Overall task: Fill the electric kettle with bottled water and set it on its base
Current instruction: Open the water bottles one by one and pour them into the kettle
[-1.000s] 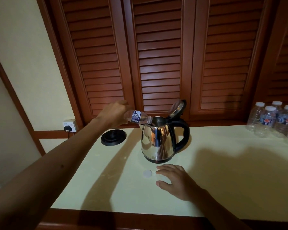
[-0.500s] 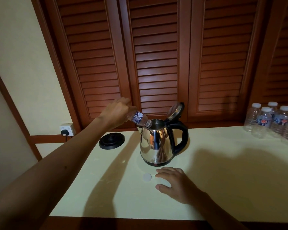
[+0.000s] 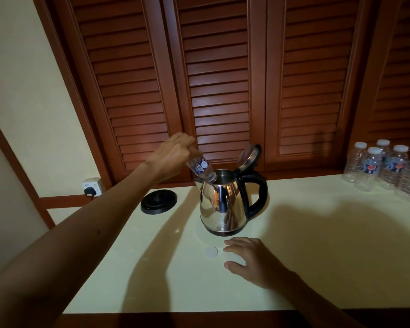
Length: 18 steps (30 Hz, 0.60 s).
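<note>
Head view: table (image 3: 317,256), steel kettle (image 3: 223,207) mid-table with lid open, black base (image 3: 158,201) to its left. Left hand (image 3: 173,155) grips a bottle (image 3: 201,168) tipped into the kettle; right hand (image 3: 251,259) rests open beside a cap (image 3: 211,252). Filled, the kettle will likely feel heavy and slick; lift by its handle. Water level is hidden.

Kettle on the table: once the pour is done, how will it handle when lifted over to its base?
Likely heavier than it looks: the bottle is tipped into the kettle, so it probably holds water. The lid stands open, so tilting could slosh water out. The polished steel body looks slippery; the black handle seems the safer grip.
</note>
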Motion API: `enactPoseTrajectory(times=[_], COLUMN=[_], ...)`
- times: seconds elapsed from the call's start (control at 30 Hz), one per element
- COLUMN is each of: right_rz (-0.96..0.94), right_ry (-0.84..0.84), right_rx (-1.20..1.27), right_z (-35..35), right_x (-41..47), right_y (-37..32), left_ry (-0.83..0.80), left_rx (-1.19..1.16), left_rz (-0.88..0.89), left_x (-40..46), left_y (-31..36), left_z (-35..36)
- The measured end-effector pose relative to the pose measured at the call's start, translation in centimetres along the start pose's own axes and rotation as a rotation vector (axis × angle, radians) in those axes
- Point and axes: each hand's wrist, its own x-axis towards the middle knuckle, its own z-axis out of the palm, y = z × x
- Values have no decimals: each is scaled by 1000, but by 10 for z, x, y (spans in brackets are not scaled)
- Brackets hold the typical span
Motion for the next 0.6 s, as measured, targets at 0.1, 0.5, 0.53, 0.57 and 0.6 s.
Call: enactPoseTrajectory(times=[0.1, 0.5, 0.53, 0.57, 0.6], right_rz=[30, 252, 258, 248, 235], right_ry=[-21, -239, -269, -299, -326], right_rx=[19, -5, -10, -28, -45], right_z=[-6, -22, -20, -18, -17], right_x=[1, 33, 38, 43, 48], right_y=[-5, -56, -59, -61, -63], left_ry=[16, 76, 75, 59, 34], left_rx=[2, -817, -914, -1012, -1125], left_rz=[-1, -611, -681, -745, -796], left_x=[-3, -93, -101, -109, -116], left_y=[-4, 35, 46, 58, 68], left_z=[5, 76, 78, 78, 80])
